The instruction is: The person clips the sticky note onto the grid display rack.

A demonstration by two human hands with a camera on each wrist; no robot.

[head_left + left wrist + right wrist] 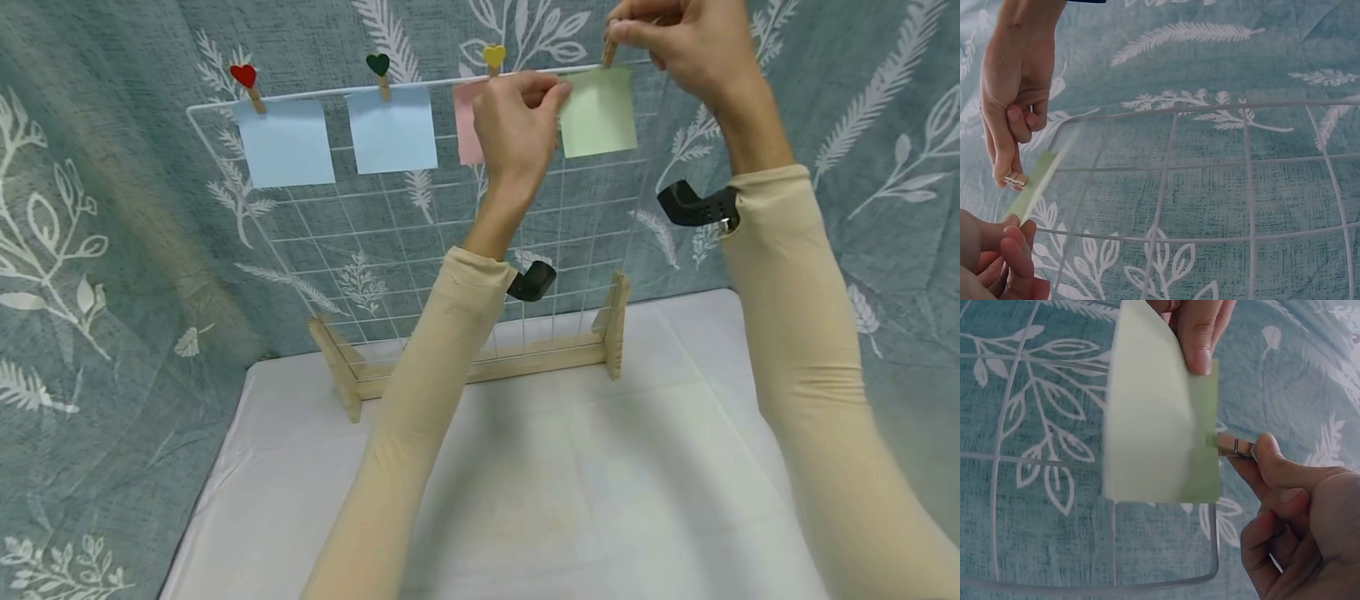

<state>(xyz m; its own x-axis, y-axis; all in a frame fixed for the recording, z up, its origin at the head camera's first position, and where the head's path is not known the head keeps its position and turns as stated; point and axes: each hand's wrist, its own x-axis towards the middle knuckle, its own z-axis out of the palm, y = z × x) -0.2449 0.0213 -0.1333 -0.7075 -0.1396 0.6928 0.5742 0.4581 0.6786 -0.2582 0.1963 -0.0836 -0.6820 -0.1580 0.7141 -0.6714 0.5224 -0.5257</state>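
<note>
A pale green paper note (597, 112) hangs at the right end of the white wire grid's top bar. My left hand (517, 125) pinches the note's upper left edge between thumb and fingers. With thumb and fingertips my right hand (693, 46) grips a small wooden clothespin (1233, 445) at the note's top edge. In the right wrist view the pin's tip meets the paper's edge. Partly behind my left hand is a pink note (468, 123), under a clothespin with a yellow heart (493, 56).
Two blue notes (285, 143) hang further left, from clothespins with a red heart (243, 76) and a green heart (378, 64). The wire grid (420, 223) stands in a wooden base (540, 358) on a white-covered table (525, 500). A patterned teal curtain (112, 250) hangs behind.
</note>
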